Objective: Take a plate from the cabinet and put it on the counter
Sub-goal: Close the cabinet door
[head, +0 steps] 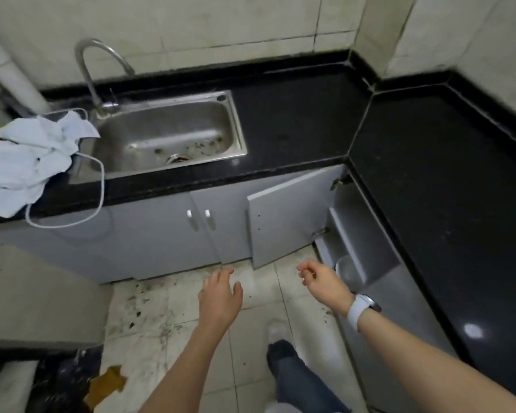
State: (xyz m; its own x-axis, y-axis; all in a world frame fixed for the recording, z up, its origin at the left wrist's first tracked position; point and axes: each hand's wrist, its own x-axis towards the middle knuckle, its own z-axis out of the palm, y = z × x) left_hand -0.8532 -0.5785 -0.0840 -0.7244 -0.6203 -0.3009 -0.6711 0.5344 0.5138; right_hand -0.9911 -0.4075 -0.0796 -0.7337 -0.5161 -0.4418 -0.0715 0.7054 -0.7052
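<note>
A grey cabinet door (286, 216) under the black counter (447, 180) stands swung open. Inside the open cabinet (367, 234), on its floor, lies a pale round plate (347, 271), partly hidden by the cabinet's front edge. My right hand (322, 281), with a white watch on the wrist, hovers just left of the plate with its fingers loosely curled and nothing in them. My left hand (221, 296) hangs over the floor tiles, fingers apart and empty.
A steel sink (167, 135) with a curved tap (96, 64) is set in the counter's left run. White cloth (27, 156) and a white cable (99, 186) lie on the counter's left end. Two closed cabinet doors (200, 222) are below the sink. The floor tiles are dirty.
</note>
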